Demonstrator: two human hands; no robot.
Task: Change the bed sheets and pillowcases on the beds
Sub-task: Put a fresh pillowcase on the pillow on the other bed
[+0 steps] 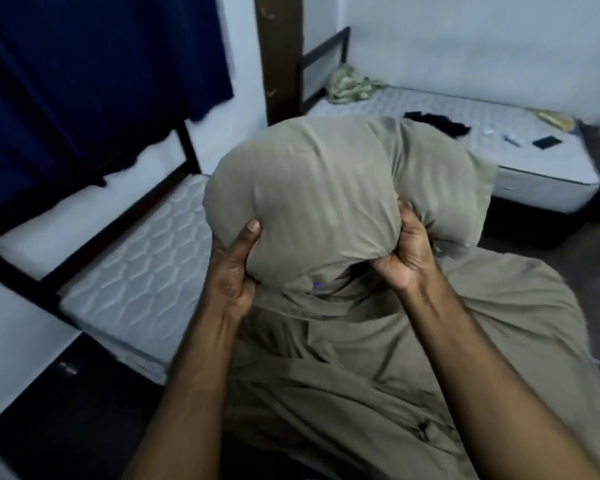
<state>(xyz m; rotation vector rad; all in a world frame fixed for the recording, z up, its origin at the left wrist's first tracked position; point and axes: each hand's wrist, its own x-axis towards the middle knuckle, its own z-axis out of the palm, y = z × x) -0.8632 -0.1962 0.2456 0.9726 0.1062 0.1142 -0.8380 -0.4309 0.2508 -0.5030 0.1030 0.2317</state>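
A pillow in an olive-green pillowcase (312, 188) is held up in front of me, bunched and folded over. My left hand (234, 268) grips its lower left side, thumb pressed into the fabric. My right hand (407, 251) grips gathered cloth at its lower right. Below the pillow, loose olive-green fabric (413, 368) spreads wide towards me. A bare white quilted mattress (136, 271) lies on a dark bed frame at the left. Another bare mattress (465, 119) lies at the back right.
A dark blue cloth (94, 71) hangs at the upper left. A brown post (279, 57) stands between the beds. On the far mattress lie a crumpled patterned cloth (349, 86), a black item (437, 123), a phone (546, 142) and small objects. The floor is dark.
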